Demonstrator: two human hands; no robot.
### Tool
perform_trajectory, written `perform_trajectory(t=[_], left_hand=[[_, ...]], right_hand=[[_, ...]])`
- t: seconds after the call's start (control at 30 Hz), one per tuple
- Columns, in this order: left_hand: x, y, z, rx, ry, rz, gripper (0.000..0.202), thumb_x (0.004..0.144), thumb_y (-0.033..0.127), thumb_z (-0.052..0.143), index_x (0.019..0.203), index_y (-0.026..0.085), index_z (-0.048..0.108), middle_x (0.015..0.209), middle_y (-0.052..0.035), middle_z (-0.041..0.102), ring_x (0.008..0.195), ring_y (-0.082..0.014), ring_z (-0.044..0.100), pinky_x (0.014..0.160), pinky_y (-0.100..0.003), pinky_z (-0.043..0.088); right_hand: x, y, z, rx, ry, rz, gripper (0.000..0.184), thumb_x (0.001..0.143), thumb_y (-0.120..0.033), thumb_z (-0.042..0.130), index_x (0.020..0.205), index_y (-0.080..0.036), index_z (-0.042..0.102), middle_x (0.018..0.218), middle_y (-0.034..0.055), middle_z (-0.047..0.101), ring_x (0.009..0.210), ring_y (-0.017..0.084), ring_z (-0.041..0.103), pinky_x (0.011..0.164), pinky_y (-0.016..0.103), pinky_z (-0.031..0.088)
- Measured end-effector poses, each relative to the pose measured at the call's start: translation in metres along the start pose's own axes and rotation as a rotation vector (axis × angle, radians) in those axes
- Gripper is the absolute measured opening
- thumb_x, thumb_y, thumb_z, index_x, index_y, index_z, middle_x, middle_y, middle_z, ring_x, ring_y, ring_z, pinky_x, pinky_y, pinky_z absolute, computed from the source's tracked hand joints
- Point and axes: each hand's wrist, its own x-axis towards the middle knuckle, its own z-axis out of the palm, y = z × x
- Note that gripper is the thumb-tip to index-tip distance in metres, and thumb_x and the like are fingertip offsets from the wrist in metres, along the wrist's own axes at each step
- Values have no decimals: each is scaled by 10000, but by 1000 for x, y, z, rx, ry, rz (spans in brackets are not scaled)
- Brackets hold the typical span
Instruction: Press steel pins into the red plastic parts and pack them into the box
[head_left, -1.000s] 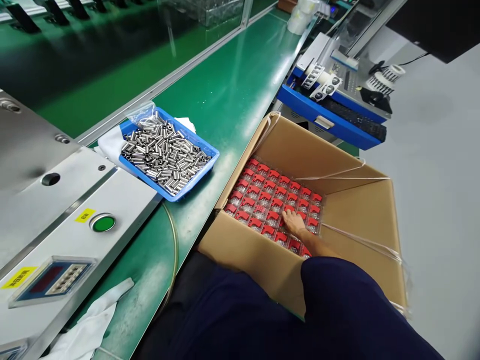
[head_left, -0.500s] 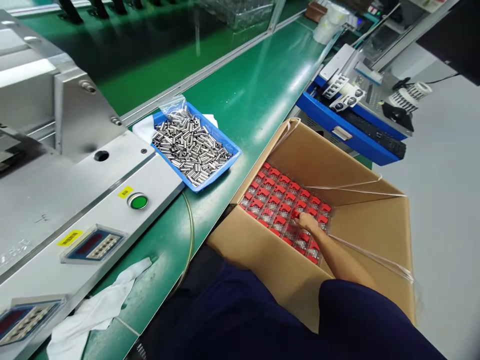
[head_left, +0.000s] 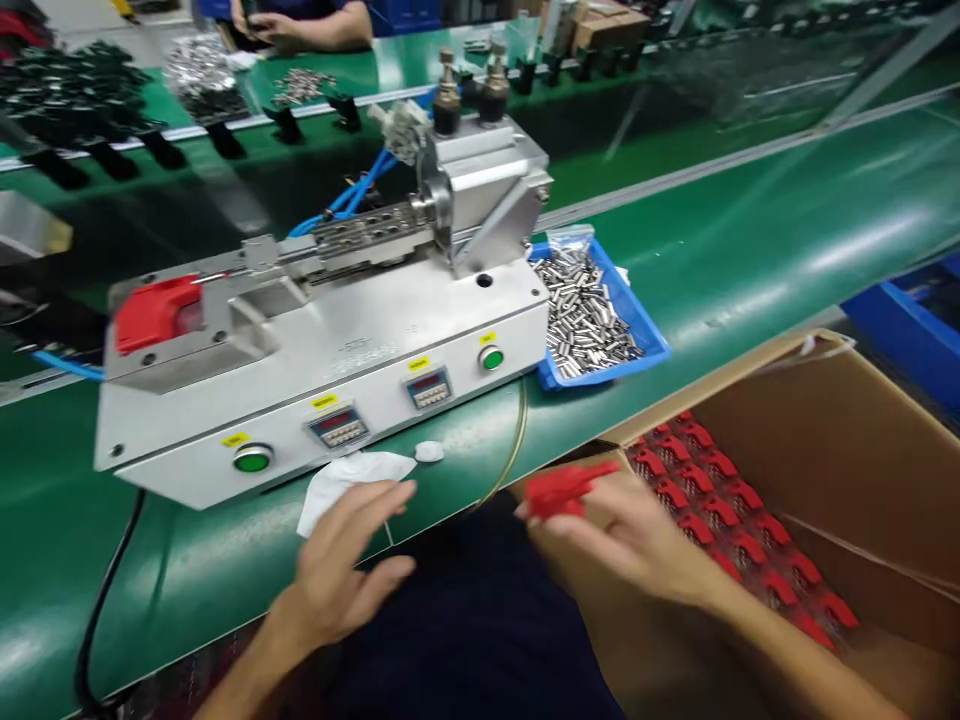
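Observation:
Blurred by motion, a red plastic part (head_left: 559, 490) is gripped in my right hand (head_left: 637, 530), held up beside the cardboard box (head_left: 885, 430). Inside that box, rows of similar red parts (head_left: 720, 510) sit in a clear tray. My left hand (head_left: 341, 570) is open and holds nothing, its fingers apart over the bench edge near a white cloth (head_left: 352, 475). Ahead of both hands stands a metal bench machine (head_left: 360, 330) with green buttons. Another red part (head_left: 159, 312) lies at the machine's left end, against a thin rod.
A blue bin (head_left: 637, 320) of short metal tubes adjoins the machine's right end. A thin hose (head_left: 517, 445) crosses the green bench (head_left: 247, 560), and a black cable (head_left: 112, 580) hangs at left. Across the line, a co-worker's hands (head_left: 277, 30) are visible.
The view has swung left to the machine. My right hand has come up out of the box with a red part in it, and my left hand has come into view.

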Motion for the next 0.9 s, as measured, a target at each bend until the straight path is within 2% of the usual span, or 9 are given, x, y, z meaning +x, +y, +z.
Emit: perform_trajectory(t=[0.1,0.17,0.23,0.3,0.4,0.5,0.63,0.73,0.9], left_hand=[[2,25,24,-172,-36,212,445,1045,497,616,1403,233,641,1153,-122,724,979,-255,710,878,-394,606],[0,30,32,-279,29,171,327,1065,403,604,1322,213,672,1135,-113,716,1002,-237,698,867,-350,595],[-7,26,31,-358,133,65,222,1040,355,653,1203,220,719,1068,-82,712,970,-217,690,851,-312,583],[-16,17,23,-421,233,-52,158,1017,319,691,1130,222,742,998,-53,709,921,-195,681,828,-275,568],[-28,2,12,-528,355,-251,158,1014,334,695,1079,200,748,925,-33,710,837,-170,662,781,-240,550],[-29,-6,10,-607,390,-392,227,1000,388,710,1018,164,742,863,-32,702,764,-164,629,728,-233,537],[-18,-1,15,-638,376,-400,277,973,427,737,926,154,726,805,-25,686,700,-152,601,678,-222,522],[-8,7,15,-647,368,-370,252,967,418,746,930,169,727,798,-9,685,690,-137,599,677,-206,516],[2,12,15,-634,333,-348,240,989,398,716,915,170,709,793,-7,664,706,-137,594,686,-205,509]], right_hand=[[38,-13,45,50,-202,-193,260,1120,-358,518,1162,-185,708,893,55,771,793,164,728,789,261,565],[51,-12,64,38,-233,-260,302,1129,-398,492,1128,-166,685,843,54,741,743,161,701,754,268,550],[58,-6,72,24,-217,-306,346,1108,-485,512,1101,-172,660,822,45,716,716,161,679,728,276,539],[64,4,75,12,-117,-302,354,1061,-542,586,1070,-191,627,812,32,686,703,163,656,704,278,531],[77,27,77,-67,82,-160,276,1027,-476,671,1083,-220,588,838,22,641,697,172,617,669,286,535],[95,48,85,-159,47,-67,276,989,-364,688,1222,-241,607,969,59,660,771,208,647,676,320,566],[109,54,92,-103,-48,-102,123,974,-256,630,1093,-244,659,1152,109,686,1030,260,702,874,383,599],[108,42,82,57,-57,-79,114,959,-226,648,1067,-247,618,1196,93,724,1099,255,714,964,382,581],[101,22,53,218,68,-45,109,1015,-328,638,1084,-244,647,916,35,724,748,181,684,669,258,560]])
